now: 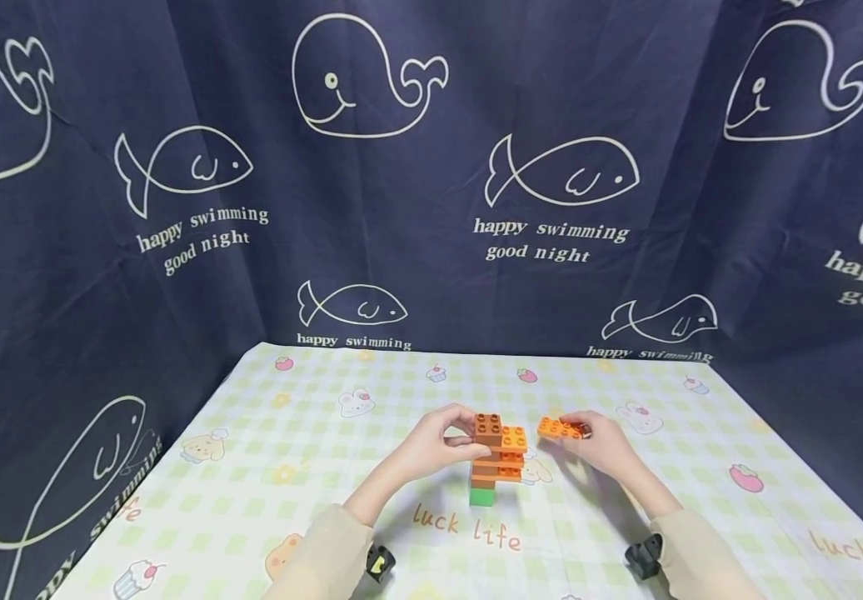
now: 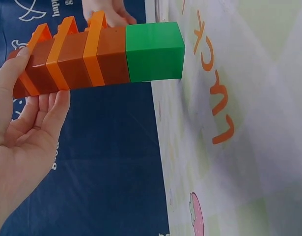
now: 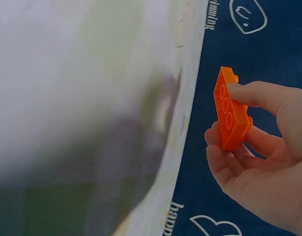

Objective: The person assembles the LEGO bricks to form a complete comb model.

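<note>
- While my left hand (image 1: 431, 446) steadies a block tower (image 1: 496, 460) near the middle of the counter (image 1: 251, 483), my right hand (image 1: 600, 442) holds a flat orange plate (image 1: 561, 428) in the air just beside the tower's top.
- The tower stands upright on a green block (image 1: 483, 497), with brown blocks and thin orange plates stacked in alternating layers above it; an orange piece sits beside a brown one on the top level.
- My left fingers curl around the tower's upper brown block, thumb at the near side, so that hand is closed on the stack.
- From my left wrist, the tower (image 2: 92, 61) shows three orange layers between the brown blocks, the green block (image 2: 154, 51) pressed against the cloth, and my fingertips (image 2: 13, 69) lying on the far end of the stack.
- From my right wrist, the orange plate (image 3: 231, 115) is pinched by its edges between my thumb (image 3: 261, 93) and the fingers beneath it, its hollow underside showing round sockets.
- The plate is apart from the tower, level with its top studs and to its right.
- A pale green checked cloth printed with cakes, strawberries and the words "luck life" (image 1: 465, 527) covers the counter.
- A navy curtain (image 1: 416, 167) with white whales, fish and "happy swimming good night" hangs behind and on both sides.
- My beige sleeves (image 1: 322, 554) show at the bottom edge, each with a black wrist mount (image 1: 381, 563).
</note>
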Demonstrator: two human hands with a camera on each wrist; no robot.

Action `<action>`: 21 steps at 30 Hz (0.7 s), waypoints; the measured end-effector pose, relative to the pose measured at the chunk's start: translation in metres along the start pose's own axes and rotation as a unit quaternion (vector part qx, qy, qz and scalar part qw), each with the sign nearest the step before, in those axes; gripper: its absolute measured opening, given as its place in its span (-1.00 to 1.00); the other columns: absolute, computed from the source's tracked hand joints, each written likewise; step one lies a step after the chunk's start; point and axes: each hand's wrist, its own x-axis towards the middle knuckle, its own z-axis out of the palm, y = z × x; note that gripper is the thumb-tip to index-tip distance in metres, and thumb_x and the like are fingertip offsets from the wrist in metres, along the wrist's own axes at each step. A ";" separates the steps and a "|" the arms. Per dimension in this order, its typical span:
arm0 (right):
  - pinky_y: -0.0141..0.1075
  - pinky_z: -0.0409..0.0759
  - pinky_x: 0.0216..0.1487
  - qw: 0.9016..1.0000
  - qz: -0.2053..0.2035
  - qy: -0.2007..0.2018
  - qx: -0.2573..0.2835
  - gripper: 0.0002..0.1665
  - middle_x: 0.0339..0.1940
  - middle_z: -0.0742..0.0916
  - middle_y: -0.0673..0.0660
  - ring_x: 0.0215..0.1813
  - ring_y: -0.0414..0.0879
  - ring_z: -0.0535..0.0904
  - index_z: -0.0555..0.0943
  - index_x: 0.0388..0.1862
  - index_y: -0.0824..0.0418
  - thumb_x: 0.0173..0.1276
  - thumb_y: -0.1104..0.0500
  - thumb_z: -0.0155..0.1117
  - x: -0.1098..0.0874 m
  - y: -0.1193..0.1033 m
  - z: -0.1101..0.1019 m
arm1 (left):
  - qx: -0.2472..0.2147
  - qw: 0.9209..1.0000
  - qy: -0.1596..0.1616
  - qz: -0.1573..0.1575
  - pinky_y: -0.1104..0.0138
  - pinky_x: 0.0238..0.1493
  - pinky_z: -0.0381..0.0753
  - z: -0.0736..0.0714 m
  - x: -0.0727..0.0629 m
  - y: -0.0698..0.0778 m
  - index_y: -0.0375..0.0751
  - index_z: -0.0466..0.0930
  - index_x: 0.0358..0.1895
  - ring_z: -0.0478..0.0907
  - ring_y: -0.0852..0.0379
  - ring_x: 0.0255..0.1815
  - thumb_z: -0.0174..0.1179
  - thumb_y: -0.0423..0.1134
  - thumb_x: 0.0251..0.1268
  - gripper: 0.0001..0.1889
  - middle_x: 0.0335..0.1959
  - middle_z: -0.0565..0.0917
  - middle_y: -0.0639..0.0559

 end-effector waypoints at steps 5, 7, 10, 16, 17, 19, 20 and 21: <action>0.08 0.56 0.03 1.000 -0.013 0.018 0.007 -0.47 0.01 0.62 0.43 -0.03 0.23 0.57 0.56 0.04 0.41 0.11 0.17 0.36 -0.001 -0.009 -0.005 | 0.003 1.000 -0.001 -0.002 0.53 0.01 0.58 0.000 0.000 -0.002 -0.25 0.52 -0.07 0.54 0.13 -0.04 0.36 -0.21 0.09 -0.64 -0.14 0.59 0.00; 0.04 0.59 -0.01 0.999 -0.018 0.023 0.014 -0.48 -0.01 0.63 0.42 -0.07 0.19 0.58 0.56 0.04 0.40 0.12 0.18 0.37 -0.001 -0.012 -0.007 | 0.003 1.000 0.000 -0.002 0.53 0.02 0.57 -0.001 0.000 -0.002 -0.24 0.52 -0.07 0.54 0.12 -0.04 0.36 -0.20 0.09 -0.64 -0.14 0.59 0.00; -0.06 0.64 -0.11 0.999 -0.030 0.030 0.024 -0.51 -0.05 0.65 0.38 -0.16 0.11 0.60 0.57 0.02 0.40 0.12 0.19 0.38 -0.001 -0.017 -0.009 | 0.004 1.000 0.000 -0.001 0.52 0.02 0.58 -0.001 0.000 -0.001 -0.23 0.52 -0.08 0.54 0.12 -0.04 0.36 -0.19 0.09 -0.64 -0.15 0.59 0.00; -0.15 0.66 -0.17 0.997 -0.058 0.043 0.032 -0.55 -0.12 0.69 0.29 -0.19 0.04 0.61 0.60 0.00 0.38 0.12 0.21 0.38 -0.001 -0.028 -0.012 | 0.004 1.000 0.001 -0.004 0.50 0.02 0.58 0.000 0.001 -0.002 -0.23 0.52 -0.07 0.54 0.13 -0.03 0.36 -0.23 0.08 -0.65 -0.14 0.60 0.00; -0.15 0.66 -0.16 0.997 -0.061 0.045 0.031 -0.55 -0.12 0.69 0.28 -0.18 0.04 0.61 0.60 -0.01 0.37 0.12 0.22 0.38 -0.002 -0.030 -0.013 | 0.005 1.000 0.002 -0.005 0.49 0.03 0.59 0.000 0.002 -0.002 -0.23 0.52 -0.07 0.54 0.14 -0.03 0.36 -0.24 0.09 -0.65 -0.13 0.60 0.00; -0.14 0.66 -0.15 0.996 -0.069 0.050 0.030 -0.56 -0.12 0.69 0.27 -0.17 0.06 0.61 0.60 -0.01 0.37 0.12 0.22 0.38 -0.002 -0.034 -0.013 | 0.008 1.000 0.003 -0.007 0.46 0.04 0.60 0.000 0.002 -0.002 -0.24 0.52 -0.06 0.54 0.12 -0.03 0.35 -0.27 0.09 -0.65 -0.13 0.60 -0.02; -0.14 0.66 -0.15 0.996 -0.071 0.053 0.029 -0.56 -0.12 0.69 0.26 -0.16 0.06 0.61 0.61 -0.01 0.36 0.12 0.22 0.38 -0.002 -0.035 -0.014 | 0.011 1.000 0.004 -0.007 0.43 0.05 0.60 0.000 0.003 -0.002 -0.25 0.52 -0.05 0.53 0.10 -0.02 0.35 -0.29 0.09 -0.66 -0.12 0.60 -0.03; -0.15 0.66 -0.15 0.995 -0.075 0.054 0.030 -0.56 -0.12 0.70 0.26 -0.16 0.07 0.61 0.61 -0.02 0.36 0.12 0.21 0.38 -0.003 -0.037 -0.014 | 0.012 1.000 0.004 -0.008 0.41 0.05 0.60 0.001 0.003 -0.002 -0.26 0.52 -0.05 0.53 0.08 -0.02 0.34 -0.31 0.09 -0.66 -0.12 0.60 -0.05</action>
